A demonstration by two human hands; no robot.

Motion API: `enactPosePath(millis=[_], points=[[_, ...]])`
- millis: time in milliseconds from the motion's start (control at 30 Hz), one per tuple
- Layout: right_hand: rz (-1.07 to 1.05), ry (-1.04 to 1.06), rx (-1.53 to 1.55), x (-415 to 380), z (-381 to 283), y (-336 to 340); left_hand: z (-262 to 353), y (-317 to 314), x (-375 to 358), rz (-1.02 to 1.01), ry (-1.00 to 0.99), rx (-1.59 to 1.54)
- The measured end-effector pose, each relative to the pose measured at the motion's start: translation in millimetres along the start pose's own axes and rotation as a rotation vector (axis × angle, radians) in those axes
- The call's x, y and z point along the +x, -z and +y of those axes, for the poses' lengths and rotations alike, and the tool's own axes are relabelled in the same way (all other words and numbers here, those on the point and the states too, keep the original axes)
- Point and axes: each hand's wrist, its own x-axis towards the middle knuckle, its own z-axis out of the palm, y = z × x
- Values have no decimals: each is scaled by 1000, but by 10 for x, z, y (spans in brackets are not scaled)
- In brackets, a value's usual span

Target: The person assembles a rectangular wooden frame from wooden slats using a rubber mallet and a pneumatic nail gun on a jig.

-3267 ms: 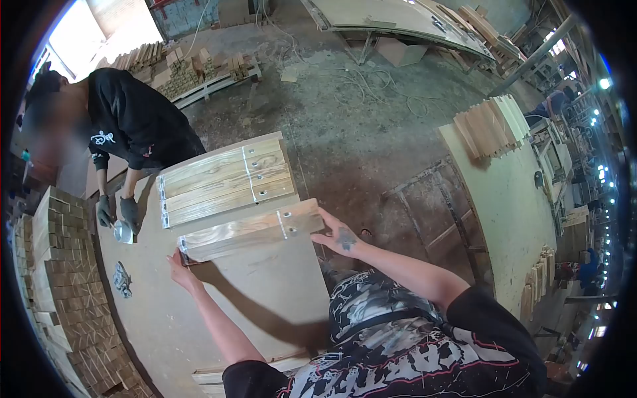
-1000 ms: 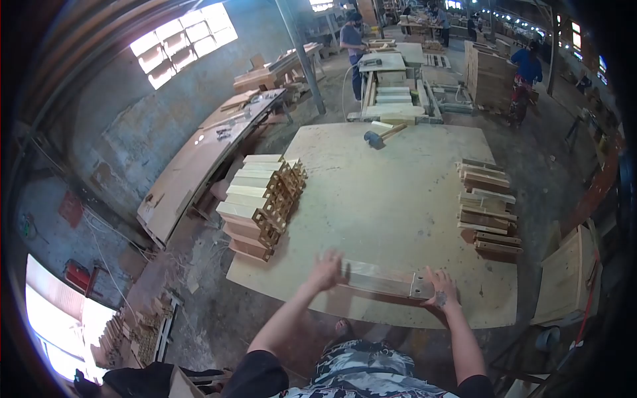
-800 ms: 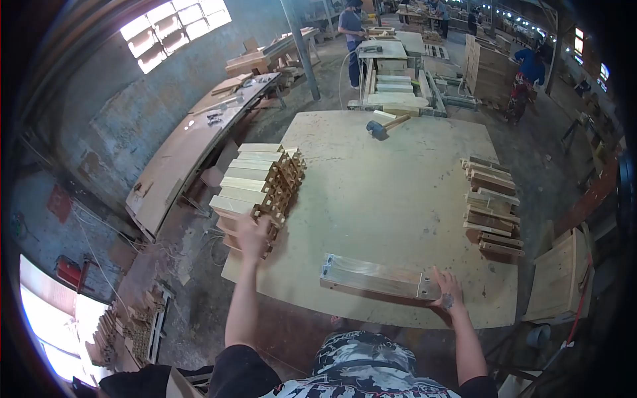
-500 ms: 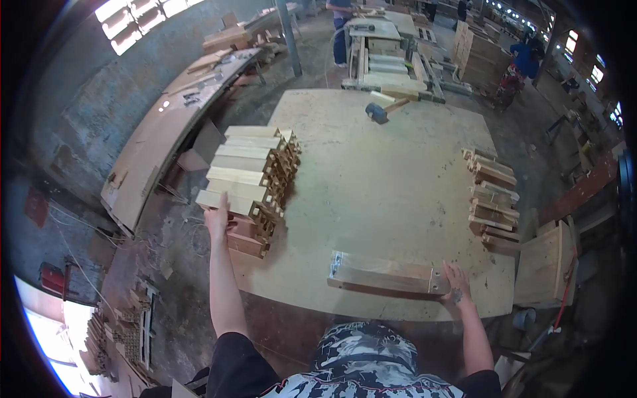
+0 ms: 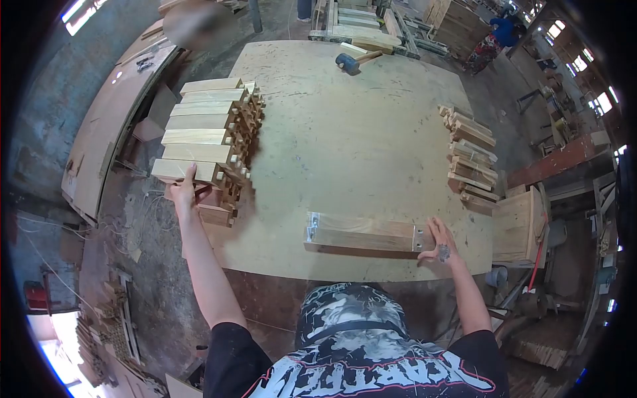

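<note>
On the left of the plywood table (image 5: 332,146) is a stack of wooden pieces (image 5: 199,136) with notched ends facing right. My left hand (image 5: 187,191) grips the nearest top piece (image 5: 182,170) by its left part, thumb on top and fingers at its near side. A long wooden block (image 5: 361,232) with metal fittings or holes at its ends lies near the front edge. Against its right end rests my right hand (image 5: 439,244), fingers apart and spread on the table. At the right edge lies a row of smaller wooden pieces (image 5: 472,159).
A mallet (image 5: 348,62) lies at the far side of the table. Left is a long bench (image 5: 106,132). A wooden panel or box (image 5: 514,229) stands at the right. A person (image 5: 492,43) is in the far right background.
The camera view has shifted, so the table appears higher and further left. Both hands keep about the same places against the stack and the block.
</note>
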Motion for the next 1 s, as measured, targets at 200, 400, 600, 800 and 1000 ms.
enactPosePath(millis=[200, 400, 600, 800, 1000], points=[[170, -583, 987, -72, 1036, -849, -374, 226, 186, -87, 136, -73], [277, -358, 1008, 185, 648, -510, -256, 38, -878, -79, 18, -273], [343, -114, 699, 515, 453, -169, -235, -402, -1831, 4, -106, -287], [263, 179, 123, 823, 413, -210, -341, -532, -1976, -8, -113, -233], [255, 155, 141, 808, 420, -129, -175, -902, -2114, 300, -504, 294]])
